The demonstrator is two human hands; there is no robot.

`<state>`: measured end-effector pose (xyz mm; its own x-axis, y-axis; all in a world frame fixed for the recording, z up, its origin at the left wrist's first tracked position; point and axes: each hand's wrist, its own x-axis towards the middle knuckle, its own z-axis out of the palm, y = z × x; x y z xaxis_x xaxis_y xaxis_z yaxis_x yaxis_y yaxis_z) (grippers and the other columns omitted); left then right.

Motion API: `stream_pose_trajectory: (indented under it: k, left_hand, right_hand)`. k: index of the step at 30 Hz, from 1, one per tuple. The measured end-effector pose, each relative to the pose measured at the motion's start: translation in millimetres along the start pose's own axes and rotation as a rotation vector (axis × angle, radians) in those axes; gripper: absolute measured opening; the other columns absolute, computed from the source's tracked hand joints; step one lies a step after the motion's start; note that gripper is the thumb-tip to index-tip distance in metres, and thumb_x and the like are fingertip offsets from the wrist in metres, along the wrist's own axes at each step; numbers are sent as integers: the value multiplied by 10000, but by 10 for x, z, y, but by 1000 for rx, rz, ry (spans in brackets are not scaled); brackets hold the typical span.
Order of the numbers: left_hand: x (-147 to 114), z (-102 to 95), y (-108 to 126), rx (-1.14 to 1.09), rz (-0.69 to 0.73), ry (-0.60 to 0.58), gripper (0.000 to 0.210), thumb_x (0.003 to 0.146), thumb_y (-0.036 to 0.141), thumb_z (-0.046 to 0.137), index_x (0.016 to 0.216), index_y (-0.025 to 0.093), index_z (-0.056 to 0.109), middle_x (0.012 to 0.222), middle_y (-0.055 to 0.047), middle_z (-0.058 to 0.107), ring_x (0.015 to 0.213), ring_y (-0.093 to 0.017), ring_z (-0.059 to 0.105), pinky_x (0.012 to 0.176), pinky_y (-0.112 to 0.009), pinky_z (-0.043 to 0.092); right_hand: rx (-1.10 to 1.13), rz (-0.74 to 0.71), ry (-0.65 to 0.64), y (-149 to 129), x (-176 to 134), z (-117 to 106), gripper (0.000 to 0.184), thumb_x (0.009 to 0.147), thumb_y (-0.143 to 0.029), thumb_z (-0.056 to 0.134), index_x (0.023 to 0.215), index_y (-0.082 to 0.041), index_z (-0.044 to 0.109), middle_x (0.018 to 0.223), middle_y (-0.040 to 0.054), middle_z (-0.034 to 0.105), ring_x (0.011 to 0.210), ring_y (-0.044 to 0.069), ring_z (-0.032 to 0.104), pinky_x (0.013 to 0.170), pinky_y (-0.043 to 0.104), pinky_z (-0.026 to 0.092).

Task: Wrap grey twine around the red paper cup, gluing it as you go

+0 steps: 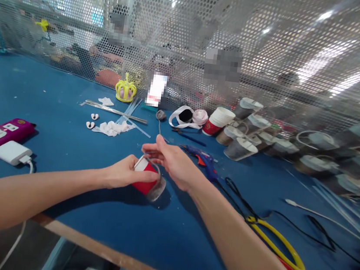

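My left hand (123, 172) grips a red and white paper cup (144, 182) lying tilted just above the blue table. Grey yarn is wound around the cup's far end, and its thumb side faces me. My right hand (176, 163) is at the cup's upper side, its fingers bent together around a loose grey strand that loops over the cup. The fingertips are partly hidden. Behind the hands sits a small ball of grey yarn (160, 115), with a strand running down towards my right hand. A blue glue gun (207, 162) lies just right of my right hand.
Yarn-wrapped cups (240, 148) crowd the right back, beside a stack of paper cups (219, 120). Yellow-handled scissors (280, 241) and black cables lie at right. A phone (157, 89) and a yellow crown (125, 90) stand before the mesh. A purple pouch (6, 133) lies left.
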<state>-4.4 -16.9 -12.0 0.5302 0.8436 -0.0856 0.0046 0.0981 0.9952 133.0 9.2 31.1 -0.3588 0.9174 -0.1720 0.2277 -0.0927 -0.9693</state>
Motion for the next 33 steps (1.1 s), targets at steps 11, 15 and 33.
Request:
stream_pose_trajectory:
  k: [11, 15, 33]
  left_hand:
    - [42, 17, -76, -44, -83, 90, 319, 665, 390, 608, 525, 125, 500, 454, 35, 442, 423, -57, 319, 445, -210, 212]
    - [73, 7, -28, -215, -155, 173, 281, 650, 345, 619, 526, 114, 516, 462, 21, 502, 428, -67, 410, 466, -200, 289]
    - [134, -80, 0, -325, -62, 385, 281, 658, 389, 606, 602, 122, 542, 521, 7, 543, 479, -99, 487, 506, -222, 366]
  right_hand:
    - [-337, -139, -131, -232, 225, 198, 397, 894, -372, 316, 829, -116, 612, 876, 97, 663, 750, 126, 611, 653, 228, 471]
    - [-746, -196, 137, -210, 304, -53, 154, 802, -184, 469, 711, -134, 583, 693, 59, 639, 578, 130, 574, 561, 246, 411]
    - [-797, -92, -215, 135, -575, -183, 312, 860, -307, 367, 605, -175, 489, 567, -26, 525, 516, 86, 444, 508, 207, 323]
